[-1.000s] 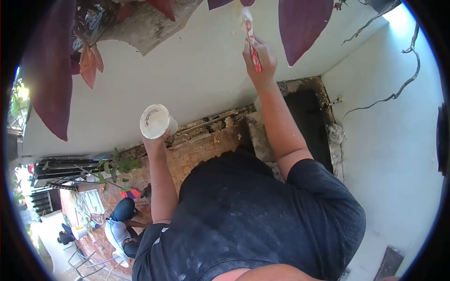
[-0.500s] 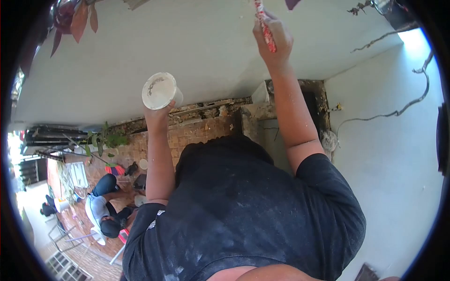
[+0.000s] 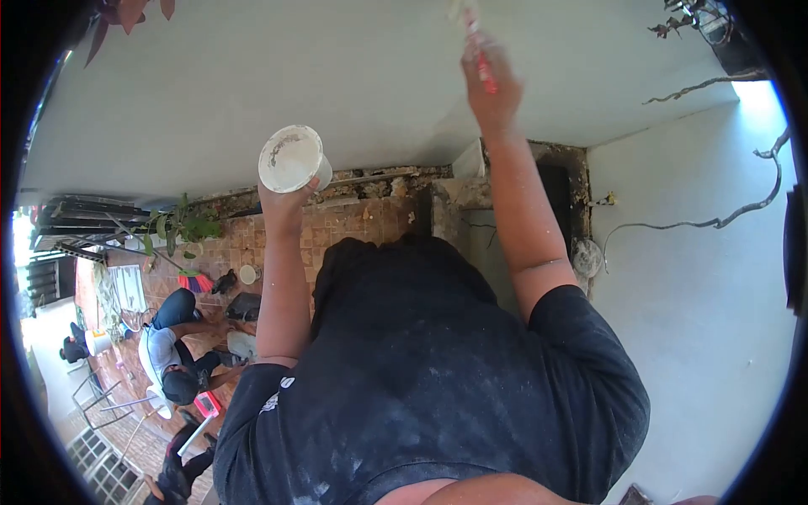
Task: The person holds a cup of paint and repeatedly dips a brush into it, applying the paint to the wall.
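Note:
My left hand (image 3: 290, 198) grips a white plastic tub (image 3: 324, 172) from below, fingers curled round its side. The tub is tilted so its open top faces me, with pale paint inside and drips around the rim. Higher up and to the right, my right hand (image 3: 495, 93) is closed on a paintbrush (image 3: 486, 74) with a red and white handle. Pale bristles point up, at the surface of the light grey wall (image 3: 379, 76). Motion blurs the brush and fingers.
A dirty, broken strip (image 3: 396, 183) runs along the wall's foot, above brown floor tiles (image 3: 353, 223). Dry branches (image 3: 715, 220) hang at the right. At the left are a green plant (image 3: 198, 227), a crouching person (image 3: 172, 345) and another person (image 3: 177, 463) in dark clothes.
My right hand still holds the brush, which is now blurred by movement. The tub stays in my left hand, nearly in place. The second person in dark clothes has come into view at lower left.

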A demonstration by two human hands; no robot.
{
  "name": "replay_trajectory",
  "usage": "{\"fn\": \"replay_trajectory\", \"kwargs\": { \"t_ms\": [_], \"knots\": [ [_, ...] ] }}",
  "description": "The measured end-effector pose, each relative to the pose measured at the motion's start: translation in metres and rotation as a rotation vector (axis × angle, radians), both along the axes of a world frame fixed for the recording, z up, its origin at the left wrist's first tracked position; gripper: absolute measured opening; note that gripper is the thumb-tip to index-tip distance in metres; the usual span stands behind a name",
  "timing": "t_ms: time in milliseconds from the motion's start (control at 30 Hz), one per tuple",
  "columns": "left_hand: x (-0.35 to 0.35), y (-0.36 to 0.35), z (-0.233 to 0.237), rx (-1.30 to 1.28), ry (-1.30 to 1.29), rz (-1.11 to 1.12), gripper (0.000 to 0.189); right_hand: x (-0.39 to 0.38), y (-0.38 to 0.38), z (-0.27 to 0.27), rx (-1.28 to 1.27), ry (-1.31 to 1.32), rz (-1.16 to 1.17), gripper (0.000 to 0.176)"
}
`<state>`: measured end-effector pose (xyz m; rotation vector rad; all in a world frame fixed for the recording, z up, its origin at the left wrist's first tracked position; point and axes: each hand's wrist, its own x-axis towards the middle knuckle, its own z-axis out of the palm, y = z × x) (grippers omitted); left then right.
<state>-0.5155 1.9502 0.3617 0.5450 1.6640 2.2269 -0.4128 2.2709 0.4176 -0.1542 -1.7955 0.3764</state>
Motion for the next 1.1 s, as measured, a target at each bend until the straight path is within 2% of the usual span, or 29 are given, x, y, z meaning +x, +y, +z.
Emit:
{"fn": "replay_trajectory", "kwargs": {
  "t_ms": [100, 167, 267, 333, 400, 433, 500, 533, 600, 667, 733, 767, 833, 867, 933, 967, 1000, 1067, 1100],
  "knots": [
    [-0.002, 0.003, -0.001, 0.000, -0.023, 0.014, 0.071, -0.011, 0.010, 0.054, 0.165, 0.294, -0.035, 0.019],
    [-0.002, -0.001, 0.000, 0.029, -0.014, 0.014, 0.070, -0.008, 0.010, 0.046, 0.094, 0.115, -0.053, 0.016],
    [-0.009, -0.012, 0.004, 0.059, 0.019, 0.024, 0.069, -0.012, 0.004, -0.045, 0.071, -0.130, -0.102, 0.011],
    [-0.011, -0.025, 0.017, 0.000, -0.003, 0.019, 0.069, 0.000, -0.006, -0.116, -0.141, -0.475, -0.129, 0.009],
    [-0.011, -0.039, 0.024, 0.001, -0.022, 0.019, 0.068, 0.005, -0.021, -0.146, -0.432, -0.666, -0.144, 0.010],
    [-0.015, -0.046, 0.026, 0.005, -0.021, 0.013, 0.067, 0.005, -0.001, -0.186, -0.489, -0.574, -0.015, 0.011],
    [-0.023, -0.059, 0.027, -0.027, 0.055, 0.019, 0.067, -0.009, 0.032, -0.202, -0.841, -0.299, 0.134, 0.010],
    [-0.026, -0.068, 0.026, -0.045, 0.086, 0.013, 0.067, -0.018, 0.036, -0.179, -1.129, -0.119, 0.144, 0.010],
    [-0.030, -0.082, 0.024, -0.055, 0.052, 0.006, 0.068, -0.030, 0.036, -0.089, -1.261, 0.254, 0.213, 0.013],
    [-0.034, -0.094, 0.027, -0.068, 0.030, 0.006, 0.070, -0.033, -0.011, 0.013, -1.268, 0.529, 0.145, 0.014],
    [-0.038, -0.101, 0.020, -0.079, 0.047, 0.021, 0.073, -0.018, -0.009, 0.038, -1.149, 0.604, 0.308, 0.015],
    [-0.041, -0.106, 0.018, -0.080, 0.058, 0.034, 0.075, -0.020, -0.021, 0.046, -1.055, 0.617, 0.301, 0.014],
    [-0.045, -0.113, 0.019, -0.103, 0.059, 0.031, 0.077, -0.026, -0.045, 0.050, -0.866, 0.638, 0.290, 0.015],
    [-0.048, -0.118, 0.021, -0.112, 0.062, 0.028, 0.078, -0.033, -0.039, 0.031, -0.899, 0.572, 0.223, 0.014],
    [-0.055, -0.127, 0.019, -0.120, 0.092, 0.024, 0.078, -0.046, -0.019, -0.041, -0.956, 0.448, 0.084, 0.014],
    [-0.058, -0.129, 0.018, -0.120, 0.107, 0.021, 0.078, -0.046, -0.035, -0.060, -1.014, 0.448, 0.022, 0.013],
    [-0.061, -0.130, 0.019, -0.110, 0.107, 0.003, 0.078, -0.050, -0.057, -0.075, -1.069, 0.445, -0.035, 0.014],
    [-0.063, -0.135, 0.017, -0.088, 0.104, -0.004, 0.078, -0.040, -0.081, -0.095, -1.196, 0.159, -0.011, 0.019],
    [-0.065, -0.141, 0.017, -0.099, 0.112, 0.013, 0.078, -0.040, -0.108, -0.083, -1.238, 0.089, 0.060, 0.019]
  ]
}}
